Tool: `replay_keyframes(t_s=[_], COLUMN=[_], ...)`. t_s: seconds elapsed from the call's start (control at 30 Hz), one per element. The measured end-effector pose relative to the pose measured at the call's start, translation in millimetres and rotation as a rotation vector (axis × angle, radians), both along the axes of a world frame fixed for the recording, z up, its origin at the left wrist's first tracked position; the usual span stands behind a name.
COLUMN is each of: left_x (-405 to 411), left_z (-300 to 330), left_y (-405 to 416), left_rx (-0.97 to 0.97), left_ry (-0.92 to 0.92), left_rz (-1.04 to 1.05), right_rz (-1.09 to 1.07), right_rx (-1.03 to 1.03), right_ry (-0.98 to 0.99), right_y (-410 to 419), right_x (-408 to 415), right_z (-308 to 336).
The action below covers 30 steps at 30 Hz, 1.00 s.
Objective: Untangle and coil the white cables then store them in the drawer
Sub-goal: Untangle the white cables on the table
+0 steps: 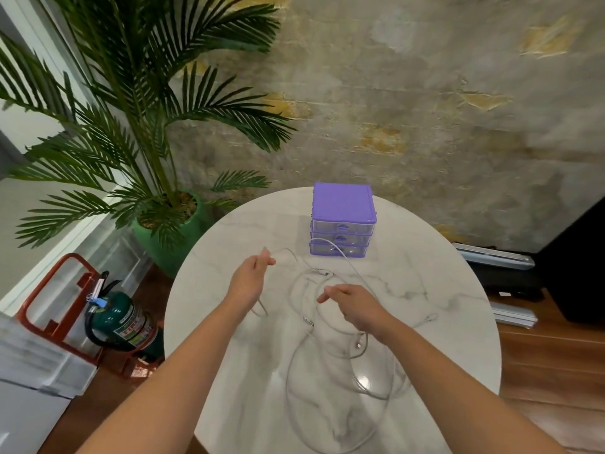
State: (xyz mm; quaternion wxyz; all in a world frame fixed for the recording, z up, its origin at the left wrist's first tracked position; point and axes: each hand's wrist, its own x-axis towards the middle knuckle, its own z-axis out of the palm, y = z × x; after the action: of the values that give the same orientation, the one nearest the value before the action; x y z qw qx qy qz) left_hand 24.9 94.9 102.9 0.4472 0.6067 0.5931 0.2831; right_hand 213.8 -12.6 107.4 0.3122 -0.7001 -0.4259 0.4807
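Barely started, by the look of it. Round marble table [229,371] filling the lower middle. Purple drawer unit [342,221] up at 12 o'clock, all three drawers shut. White cables [340,401] sprawled in loose overlapping loops from centre down to 6 o'clock, nothing coiled or stored yet. Left hand [250,275] at 10 o'clock, fingers pinching what seemed like one cable end, a bit blurry. Right hand [355,306] at centre, fingers loosely spread, gripping nothing visible.

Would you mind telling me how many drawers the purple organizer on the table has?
3, stacked in the purple organizer: top drawer, middle drawer, bottom drawer on the table. All appear shut; a white cable crosses the bottom one.
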Motion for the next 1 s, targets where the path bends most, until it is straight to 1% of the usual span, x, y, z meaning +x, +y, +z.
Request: replay_keyframes(t_s=[0.1,0.17,0.27,0.33,0.43,0.5,0.57,0.63,0.7,0.77,0.83,0.87,1.0], left_x=[21.5,31.6,37.5,37.8,38.5,40.6,43.2,44.7,44.2,43.3,42.2,41.3,36.4], left_z=[-4.9,-6.4,-5.9,-6.7,-4.8,-4.1,0.3,5.4,9.1,12.0,11.9,11.6,4.7], left_y=[-15.9,-22.4,-25.9,-26.8,-28.2,-27.2,-24.9,-21.4,-16.9,-12.8,-8.8,-7.5,-2.7], left_rx=[-0.078,-0.122,-0.165,-0.198,-0.276,-0.28,-0.256,-0.236,-0.203,-0.173,-0.154,-0.149,-0.14], left_ry=[0.011,0.026,0.093,0.095,-0.065,-0.16,-0.273,-0.392,-0.441,-0.448,-0.448,-0.444,-0.432], left_rz=[-0.105,-0.145,-0.143,-0.131,-0.143,-0.135,-0.069,-0.001,0.031,0.066,0.1,0.114,0.16], right_rz=[0.003,0.021,0.049,0.08,0.115,0.106,0.06,0.067,0.122,0.135,0.056,-0.008,-0.343], right_rx=[0.027,0.083,0.161,0.161,0.131,0.126,0.114,0.093,0.005,-0.091,-0.129,-0.11,0.078], right_ry=[0.044,0.036,0.033,-0.008,-0.031,-0.038,-0.066,-0.108,-0.129,-0.078,0.047,0.107,0.295], right_y=[7.9,9.6,7.9,5.8,3.1,0.8,-2.0,-8.8,-20.8,-34.3,-42.7,-42.9,-25.5], right_x=[-10.4,-16.4,-18.0,-15.3,-12.8,-12.4,-10.2,-5.3,-0.6,3.6,7.3,9.9,23.8], right_z=[6.1,6.8,6.1,5.3,2.3,1.1,-8.4,-26.1,-47.3,-62.0,-64.5,-64.1,-36.6])
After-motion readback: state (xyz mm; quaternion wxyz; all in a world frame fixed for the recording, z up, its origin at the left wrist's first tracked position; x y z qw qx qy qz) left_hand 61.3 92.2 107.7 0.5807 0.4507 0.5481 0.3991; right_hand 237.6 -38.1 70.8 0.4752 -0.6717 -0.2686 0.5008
